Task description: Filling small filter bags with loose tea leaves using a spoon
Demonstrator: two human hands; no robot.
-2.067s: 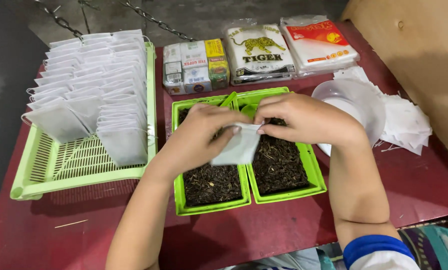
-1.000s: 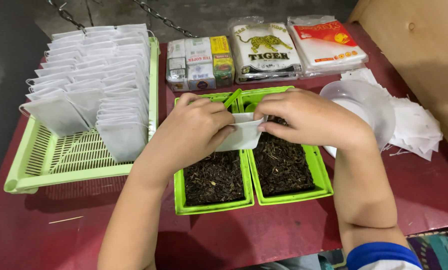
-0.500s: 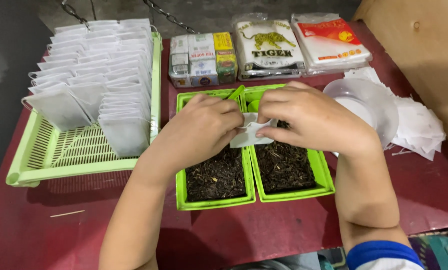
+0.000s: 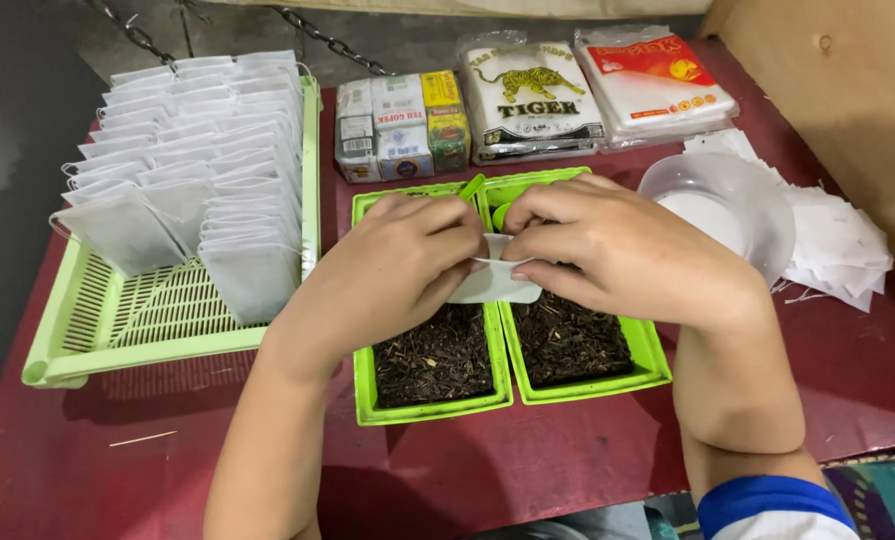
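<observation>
Left hand [image 4: 392,265] and right hand [image 4: 607,250] meeting over the seam between two green trays [image 4: 432,408] of dark loose tea [image 4: 429,355]. Small white filter bag [image 4: 494,283] pinched between both sets of fingers [image 4: 527,245], closed on its upper edge from either side; bag held low, just above the tea, probably so any spill drops back into the trays. Whether the bag's mouth is open or pressed shut: cannot tell, knuckles hide it.

Green scoop handle [image 4: 470,188] poking out at 12 o'clock of the hands, resting in the trays, within easy reach.

At 9 to 10 o'clock: pale green slotted basket [image 4: 157,335], white bags [image 4: 192,170] standing upright in tight rows, leaning on one another so they keep their order.

At 12 o'clock, along the far edge of the red surface [image 4: 527,470]: block of small boxed packets [image 4: 399,125], then two flat plastic-wrapped packs [image 4: 532,98].

At 2 o'clock: clear plastic bowl [image 4: 722,205] tilted against a loose heap of flat empty bags [image 4: 832,245], close to the right hand, likely the supply pile.

Blue-and-white sleeve cuff [image 4: 772,505] at 5 o'clock.
</observation>
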